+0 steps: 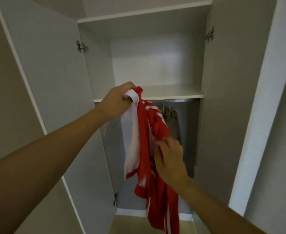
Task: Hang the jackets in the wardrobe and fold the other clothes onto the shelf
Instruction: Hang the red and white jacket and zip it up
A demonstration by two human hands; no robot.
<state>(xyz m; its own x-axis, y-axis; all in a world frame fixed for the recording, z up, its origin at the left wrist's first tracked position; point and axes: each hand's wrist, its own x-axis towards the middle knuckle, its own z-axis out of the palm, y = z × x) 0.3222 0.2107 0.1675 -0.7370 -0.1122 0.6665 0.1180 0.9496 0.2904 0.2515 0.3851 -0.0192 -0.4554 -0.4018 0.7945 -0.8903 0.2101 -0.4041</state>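
Your left hand [120, 98] grips the bunched top of the red-and-white garment [149, 144], which hangs in front of the open wardrobe [223, 81], just below the shelf [172, 95]. Your right hand [170, 159] pinches its folds lower down. It looks light, soft and limp; take its shoulders or hem corners to spread it.

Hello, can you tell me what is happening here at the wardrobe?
A person stands at an open wardrobe and holds up a red and white garment. The left hand grips its top, bunched, near the shelf; the right hand touches the cloth lower down. The garment hangs loose, not folded yet. Below the shelf, a greyish garment already hangs on a hanger from the rail.
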